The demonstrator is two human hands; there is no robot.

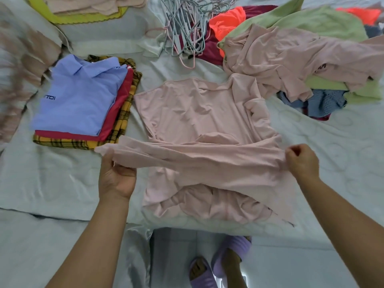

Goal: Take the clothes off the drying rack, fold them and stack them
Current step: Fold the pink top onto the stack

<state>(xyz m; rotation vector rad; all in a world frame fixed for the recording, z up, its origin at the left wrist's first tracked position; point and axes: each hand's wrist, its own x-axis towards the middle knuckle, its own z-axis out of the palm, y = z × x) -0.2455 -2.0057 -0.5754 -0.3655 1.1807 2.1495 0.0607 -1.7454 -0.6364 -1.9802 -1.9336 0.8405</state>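
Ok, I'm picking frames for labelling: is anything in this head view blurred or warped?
Head view: the cloth at the left edge is motion-smeared; wide-angle distortion bends the bed sheet near the corners; lighting is soft and even; the pink shirt, left hand and right hand are sharp.

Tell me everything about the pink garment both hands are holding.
The pink garment is thin, smooth, creased cloth, spread on the pale bedsheet. One sleeve looks folded inward. The left hand and right hand each hold an end of a lifted fold stretched across its middle; its lower part lies bunched near the bed's edge.
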